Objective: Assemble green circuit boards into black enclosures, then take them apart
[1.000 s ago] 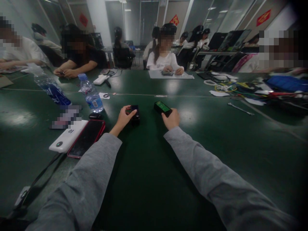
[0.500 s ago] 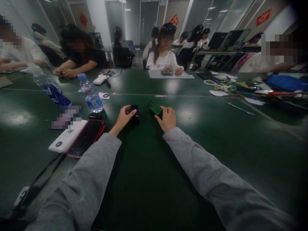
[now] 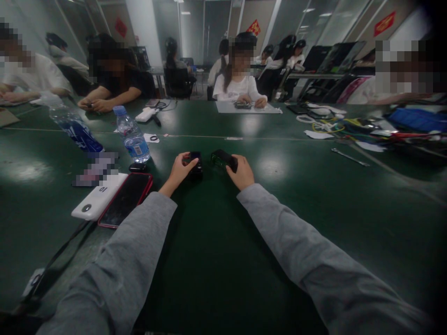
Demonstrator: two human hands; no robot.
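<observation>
On the dark green table, my left hand (image 3: 179,170) grips a small black box-shaped device (image 3: 196,170), its thumb across the top and its fingers at the far side. To the right of it, my right hand (image 3: 243,172) holds a black rectangular casing (image 3: 225,158) between thumb and fingers. The casing is tilted, with a dark side up, and a bit of green circuit board shows along its near edge. A gap separates the two pieces. My palms hide part of both.
Left of my forearm lie a red-cased phone (image 3: 125,201), a white power bank (image 3: 99,197) with a strap and a small black case (image 3: 138,168). Two bottles, one a water bottle (image 3: 134,135), stand behind. A wrench (image 3: 350,157) and tangled cables (image 3: 328,124) are at right. People sit across the table.
My right hand has turned the casing: its green board faced up and now mostly its dark side shows. My left hand and the black device have stayed in place.
</observation>
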